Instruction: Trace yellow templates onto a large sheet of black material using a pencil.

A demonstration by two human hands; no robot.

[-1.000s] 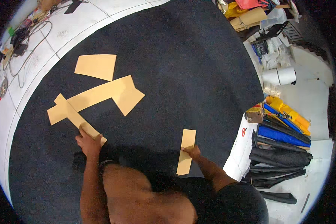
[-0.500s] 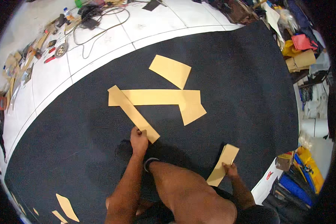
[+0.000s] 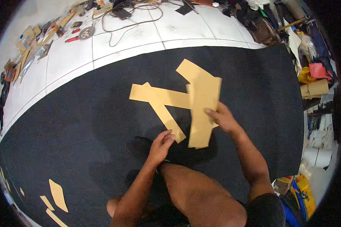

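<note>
Held tan strips [image 3: 204,113] blurred; right hand [image 3: 224,118] partly hidden behind.

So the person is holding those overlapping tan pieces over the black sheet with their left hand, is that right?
Not quite: the head view shows the right hand holding the overlapping tan pieces over the black sheet. The left hand is at the near end of a narrow tan strip.
</note>
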